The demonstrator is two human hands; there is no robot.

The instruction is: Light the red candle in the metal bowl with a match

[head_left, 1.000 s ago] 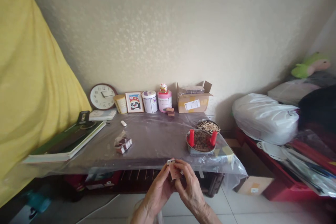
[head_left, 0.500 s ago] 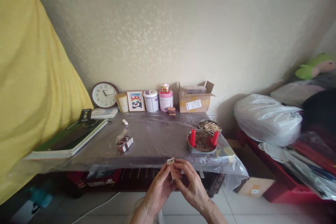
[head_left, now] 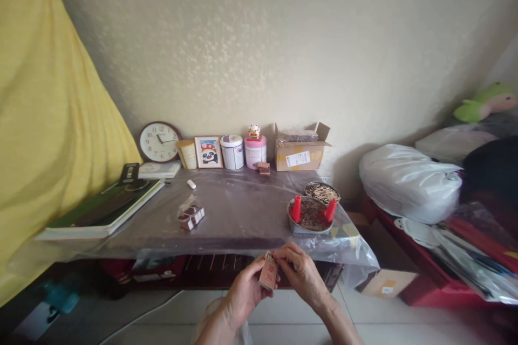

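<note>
My left hand is closed round a small matchbox in front of the table's near edge. The box is tan with red characters, tilted, and match ends show at its upper end. Beside that end, my right hand has thumb and fingers pinched together. What they hold, if anything, is too small to make out. Beyond my hands on the table stands a tin of dark grains with two red candles upright in it. Behind it sits a round dish of loose matches.
A plastic-wrapped pack of small boxes lies on the plastic-covered table. A large book is at the left. Along the wall stand a clock, a framed picture, canisters and a cardboard box.
The matchbox has turned so its printed face shows, with matches visible at its upper end. My right hand has moved from across the box to its upper right, fingers now pinched.
</note>
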